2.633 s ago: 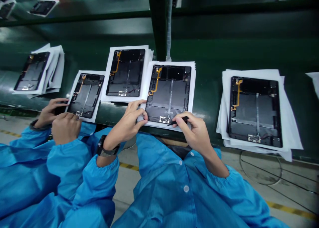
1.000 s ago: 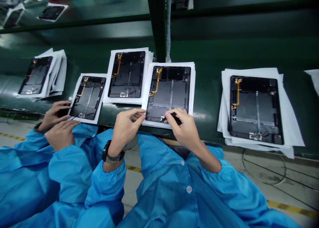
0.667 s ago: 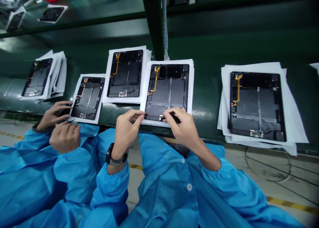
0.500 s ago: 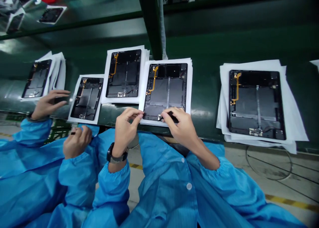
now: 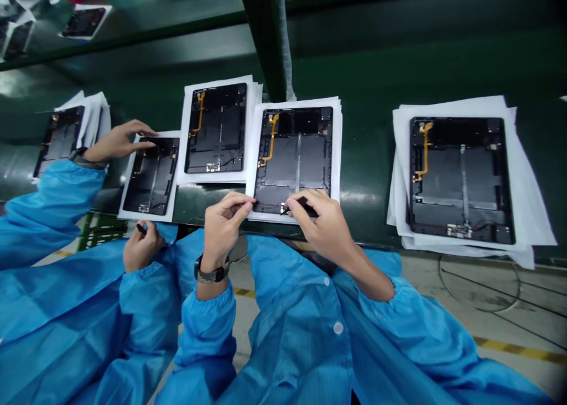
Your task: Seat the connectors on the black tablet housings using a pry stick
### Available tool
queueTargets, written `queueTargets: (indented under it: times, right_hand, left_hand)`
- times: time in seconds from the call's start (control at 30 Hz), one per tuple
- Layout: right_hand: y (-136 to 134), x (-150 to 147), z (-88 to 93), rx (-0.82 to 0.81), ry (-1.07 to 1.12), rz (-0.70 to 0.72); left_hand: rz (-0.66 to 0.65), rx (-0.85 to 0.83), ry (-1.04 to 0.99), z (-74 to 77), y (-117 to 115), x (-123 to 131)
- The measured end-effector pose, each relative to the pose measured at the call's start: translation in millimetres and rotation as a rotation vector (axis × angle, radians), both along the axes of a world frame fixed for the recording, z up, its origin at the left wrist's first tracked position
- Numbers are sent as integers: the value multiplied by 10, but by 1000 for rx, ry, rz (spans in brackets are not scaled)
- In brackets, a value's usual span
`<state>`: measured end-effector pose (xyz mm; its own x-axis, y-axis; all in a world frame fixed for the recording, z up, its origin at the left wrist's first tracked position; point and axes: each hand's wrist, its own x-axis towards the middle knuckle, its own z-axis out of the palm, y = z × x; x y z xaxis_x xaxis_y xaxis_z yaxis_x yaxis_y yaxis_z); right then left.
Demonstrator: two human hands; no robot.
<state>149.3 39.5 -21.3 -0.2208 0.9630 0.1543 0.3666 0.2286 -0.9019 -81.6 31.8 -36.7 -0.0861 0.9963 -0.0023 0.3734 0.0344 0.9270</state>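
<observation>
At tablet [image 5: 295, 157] near edge, 6 o'clock: pinching near-left corner with left hand [image 5: 224, 222], thumb and forefinger closed on it. Clamping black tool [image 5: 296, 203] in right hand [image 5: 321, 225], tip down on tablet's near edge, just right of left fingertips. Hands close together, not touching. Wearing watch [image 5: 211, 272] on left wrist.

Lying back-open on paper [image 5: 337, 151] on green belt [image 5: 367, 98], straight ahead, with orange flex [image 5: 269, 139] at its 10 o'clock.

At 10 o'clock, just beside: second tablet [image 5: 216, 127]. At 9 o'clock: third tablet [image 5: 152, 175], with co-worker's hand [image 5: 117, 142] reaching onto its far-left corner. At 8 o'clock, off belt: co-worker's other hand [image 5: 142, 248], closed on thin dark stick [image 5: 140, 228]. Farther at 9 o'clock: fourth tablet [image 5: 57, 139]. At 3 o'clock, well apart: fifth tablet [image 5: 460, 177]. At 12 o'clock: green post [image 5: 261, 33].
</observation>
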Motion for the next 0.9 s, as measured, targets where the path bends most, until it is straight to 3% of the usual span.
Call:
queueTargets:
  times: [0.2,0.37,0.6,0.9]
  right_hand:
    - [0,2,11,-2,10,9]
    - [-14,15,32,-17,16,11]
    - [-18,32,13,-24,35,26]
    - [-32,57,6,-5,65,34]
  left_hand:
    - [2,36,94,59,-30,62]
    - [29,155,388,142,-92,196]
    - [30,257,651,89,-181,283]
    - [142,191,649,86,-200,370]
